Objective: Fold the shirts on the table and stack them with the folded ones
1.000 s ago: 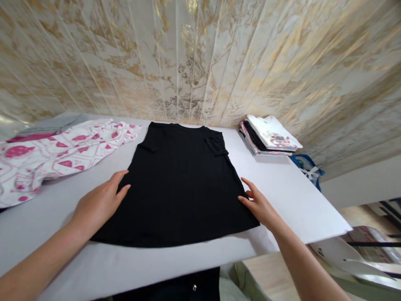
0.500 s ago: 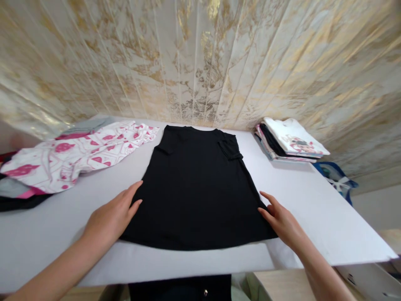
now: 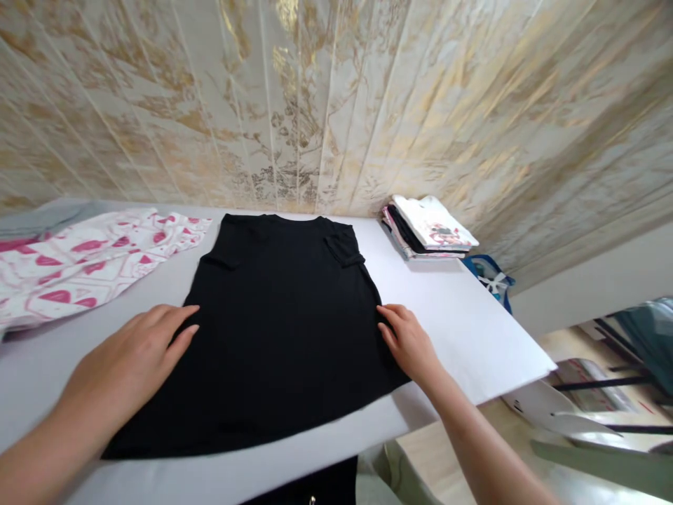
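Observation:
A black short-sleeved T-shirt (image 3: 284,337) lies spread flat, its neckline at the far side and its hem toward me. My left hand (image 3: 134,351) rests at the shirt's left edge, fingers stretched out and thumb apart, the tips over the fabric. At the opposite edge, my right hand (image 3: 407,342) touches the cloth with its fingertips, thumb and forefinger slightly apart. The right sleeve (image 3: 344,250) is folded inward over the body of the shirt, while the left one (image 3: 221,256) lies close along the side.
White clothing with pink prints (image 3: 78,266) lies loosely at the left. A stack of folded clothes (image 3: 431,228) sits at the back right of the white table (image 3: 463,322). Beyond it is a blue item (image 3: 488,273). A gold-patterned curtain (image 3: 294,126) hangs behind.
My view has swung to the right, so the shirt and stack appear farther left. My right fingertips have come onto the shirt's edge. The left sleeve sticks out a little more.

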A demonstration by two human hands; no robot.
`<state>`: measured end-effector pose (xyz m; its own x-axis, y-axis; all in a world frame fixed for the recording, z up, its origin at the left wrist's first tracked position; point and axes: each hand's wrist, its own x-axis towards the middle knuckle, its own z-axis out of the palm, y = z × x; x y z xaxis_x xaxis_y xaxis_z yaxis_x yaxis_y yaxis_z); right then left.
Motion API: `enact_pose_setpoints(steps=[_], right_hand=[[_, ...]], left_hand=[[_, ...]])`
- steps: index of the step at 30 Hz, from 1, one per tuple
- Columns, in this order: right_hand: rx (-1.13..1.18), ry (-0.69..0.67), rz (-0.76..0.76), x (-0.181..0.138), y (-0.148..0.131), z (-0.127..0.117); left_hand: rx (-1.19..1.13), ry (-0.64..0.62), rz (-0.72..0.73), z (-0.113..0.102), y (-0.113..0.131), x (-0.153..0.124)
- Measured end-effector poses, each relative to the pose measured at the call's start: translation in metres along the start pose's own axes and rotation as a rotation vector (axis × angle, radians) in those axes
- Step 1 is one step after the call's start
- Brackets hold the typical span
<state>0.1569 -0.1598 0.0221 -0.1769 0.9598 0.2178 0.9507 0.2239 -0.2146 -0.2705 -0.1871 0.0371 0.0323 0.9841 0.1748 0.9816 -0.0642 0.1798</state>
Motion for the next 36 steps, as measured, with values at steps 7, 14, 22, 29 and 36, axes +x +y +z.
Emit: enact_pose_setpoints(steps=[7,14,22,29,36], right_hand=[[-0.071,0.010,0.014,-0.011,-0.015,0.019],[0.326,-0.003,0.190,0.045,0.029,0.003],[0.259,-0.088,0.328,0.124,0.021,0.019],[0.032,-0.047,0.442,0.126,0.006,0.022],[0.017,0.011,0.412,0.122,0.010,0.027]], left_hand=[[0.085,-0.035,0.022,0.014,-0.007,0.016],[0.001,-0.058,-0.149,0.016,-0.025,0.042],[-0.040,-0.182,-0.309,0.009,-0.017,0.071],[-0.025,-0.129,-0.414,0.010,-0.013,0.069],[-0.048,-0.064,-0.387,0.006,-0.016,0.068]])
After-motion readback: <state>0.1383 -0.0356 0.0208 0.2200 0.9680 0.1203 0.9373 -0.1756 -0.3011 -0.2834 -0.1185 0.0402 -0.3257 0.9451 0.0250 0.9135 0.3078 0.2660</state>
